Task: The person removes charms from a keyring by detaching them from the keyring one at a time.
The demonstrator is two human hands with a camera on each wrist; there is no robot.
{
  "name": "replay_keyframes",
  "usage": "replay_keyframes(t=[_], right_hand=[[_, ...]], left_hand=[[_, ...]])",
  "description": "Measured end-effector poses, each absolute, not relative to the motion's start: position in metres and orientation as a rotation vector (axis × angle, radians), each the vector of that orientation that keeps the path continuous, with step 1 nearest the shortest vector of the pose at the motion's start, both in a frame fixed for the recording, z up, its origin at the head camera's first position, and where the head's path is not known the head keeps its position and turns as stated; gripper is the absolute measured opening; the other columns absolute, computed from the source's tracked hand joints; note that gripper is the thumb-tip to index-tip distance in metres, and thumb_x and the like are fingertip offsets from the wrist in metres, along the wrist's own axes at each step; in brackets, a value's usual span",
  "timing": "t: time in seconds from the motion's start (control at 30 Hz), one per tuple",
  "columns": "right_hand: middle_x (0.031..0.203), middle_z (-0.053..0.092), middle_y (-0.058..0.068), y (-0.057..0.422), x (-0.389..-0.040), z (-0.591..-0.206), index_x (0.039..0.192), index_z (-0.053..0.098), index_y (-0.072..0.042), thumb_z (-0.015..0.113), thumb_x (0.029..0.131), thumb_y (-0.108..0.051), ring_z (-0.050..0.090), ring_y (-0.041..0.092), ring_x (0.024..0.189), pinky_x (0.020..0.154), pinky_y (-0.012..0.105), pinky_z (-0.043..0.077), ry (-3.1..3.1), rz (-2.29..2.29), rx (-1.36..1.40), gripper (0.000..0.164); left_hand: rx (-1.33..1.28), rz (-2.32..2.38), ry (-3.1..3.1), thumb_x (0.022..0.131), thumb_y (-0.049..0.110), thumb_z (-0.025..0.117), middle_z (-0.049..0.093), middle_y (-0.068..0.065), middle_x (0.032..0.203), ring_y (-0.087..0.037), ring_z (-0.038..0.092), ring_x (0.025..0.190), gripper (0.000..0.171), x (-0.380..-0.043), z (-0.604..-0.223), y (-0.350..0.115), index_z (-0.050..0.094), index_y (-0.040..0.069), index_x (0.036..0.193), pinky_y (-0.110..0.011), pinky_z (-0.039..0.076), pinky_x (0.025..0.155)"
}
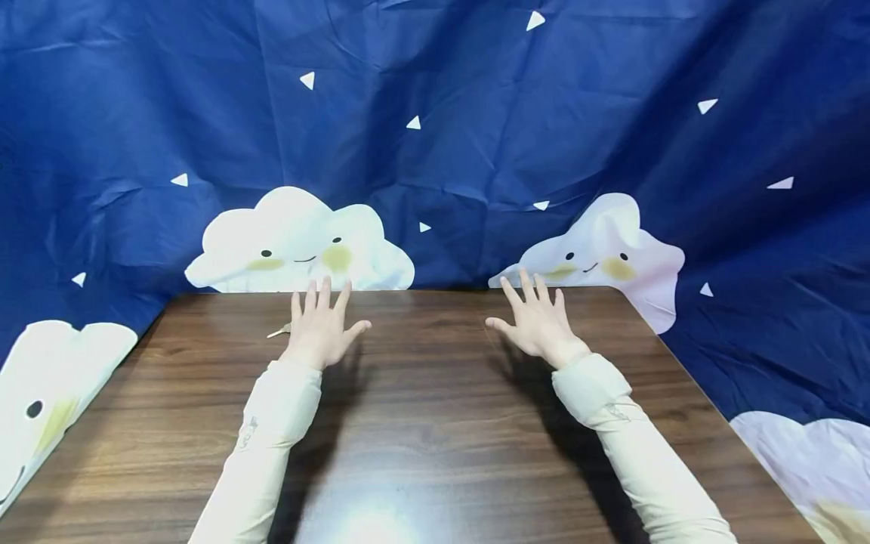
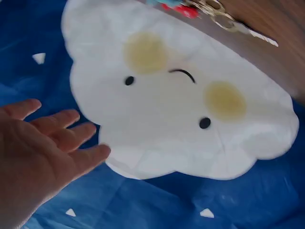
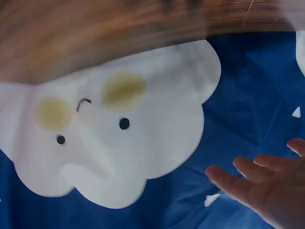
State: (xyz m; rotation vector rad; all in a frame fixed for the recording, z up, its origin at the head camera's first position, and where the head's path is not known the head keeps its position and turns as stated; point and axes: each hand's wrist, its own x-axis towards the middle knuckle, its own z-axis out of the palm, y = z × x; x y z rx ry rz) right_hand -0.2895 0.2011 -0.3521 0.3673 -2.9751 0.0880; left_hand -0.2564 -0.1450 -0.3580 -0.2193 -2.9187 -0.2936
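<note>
My left hand (image 1: 318, 330) is held out over the far part of the table, palm down, fingers spread and holding nothing. Just left of it lies a key (image 1: 279, 331), partly covered by the hand in the head view. The left wrist view shows more of it: a metal key (image 2: 257, 36) on a gold-coloured ring (image 2: 223, 21), with a red and light blue charm (image 2: 185, 10) cut off by the frame edge. Over the far right of the table my right hand (image 1: 541, 323) is likewise spread, with nothing in its fingers.
The brown wood-grain table (image 1: 421, 408) reaches back to a dark blue curtain (image 1: 462, 91) printed with white triangles and smiling clouds. A bright light reflection shows on the table's near part. White sleeves cover both forearms.
</note>
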Motion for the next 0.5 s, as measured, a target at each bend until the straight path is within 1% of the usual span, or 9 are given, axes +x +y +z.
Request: replay_keyframes(t=[0.1, 0.13, 0.2, 0.3, 0.37, 0.5], right_hand=[[0.151, 0.011, 0.017, 0.201, -0.282, -0.352, 0.145, 0.020, -0.018, 0.042, 0.085, -0.063, 0.012, 0.039, 0.137, 0.102, 0.065, 0.015, -2.936, 0.102, 0.456, 0.079], [0.151, 0.013, 0.017, 0.201, -0.278, -0.353, 0.145, 0.021, -0.017, 0.045, 0.085, -0.060, 0.014, 0.038, 0.136, 0.102, 0.064, 0.018, -2.924, 0.121, 0.482, 0.077], [0.149, 0.018, 0.019, 0.202, -0.272, -0.357, 0.144, 0.024, -0.013, 0.048, 0.087, -0.055, 0.020, 0.038, 0.135, 0.102, 0.061, 0.024, -2.883, 0.170, 0.543, 0.074], [0.147, 0.025, 0.018, 0.200, -0.262, -0.363, 0.142, 0.028, -0.011, 0.050, 0.087, -0.051, 0.028, 0.037, 0.132, 0.099, 0.057, 0.032, -2.830, 0.268, 0.609, 0.072], [0.146, 0.029, 0.017, 0.199, -0.256, -0.366, 0.141, 0.029, -0.011, 0.052, 0.087, -0.050, 0.032, 0.037, 0.130, 0.096, 0.055, 0.037, -2.804, 0.329, 0.638, 0.071], [0.144, 0.032, 0.014, 0.192, -0.244, -0.371, 0.140, 0.032, -0.012, 0.054, 0.087, -0.046, 0.034, 0.034, 0.129, 0.094, 0.054, 0.039, -2.801, 0.427, 0.663, 0.067]], left_hand=[[-0.311, -0.399, -2.851, 0.086, 0.064, 0.037, 0.023, -0.023, 0.146, -0.042, 0.016, 0.135, 0.079, -0.245, -0.359, -0.148, 0.024, 0.011, 0.143, -0.060, 0.011, 0.108], [-0.336, -0.435, -2.829, 0.086, 0.063, 0.040, 0.026, -0.023, 0.145, -0.042, 0.020, 0.134, 0.079, -0.241, -0.360, -0.148, 0.026, 0.010, 0.143, -0.060, 0.014, 0.107], [-0.371, -0.521, -2.789, 0.086, 0.055, 0.048, 0.034, -0.022, 0.141, -0.041, 0.028, 0.131, 0.075, -0.234, -0.363, -0.147, 0.029, 0.007, 0.141, -0.058, 0.021, 0.105], [-0.396, -0.677, -2.764, 0.085, 0.042, 0.057, 0.041, -0.019, 0.137, -0.038, 0.037, 0.127, 0.070, -0.224, -0.368, -0.146, 0.031, 0.007, 0.140, -0.053, 0.030, 0.103], [-0.399, -0.782, -2.763, 0.085, 0.037, 0.059, 0.044, -0.017, 0.136, -0.035, 0.040, 0.125, 0.067, -0.219, -0.372, -0.147, 0.032, 0.008, 0.139, -0.051, 0.034, 0.101], [-0.404, -0.874, -2.774, 0.085, 0.035, 0.060, 0.045, -0.012, 0.137, -0.032, 0.042, 0.124, 0.063, -0.206, -0.380, -0.152, 0.034, 0.013, 0.139, -0.050, 0.036, 0.099]])
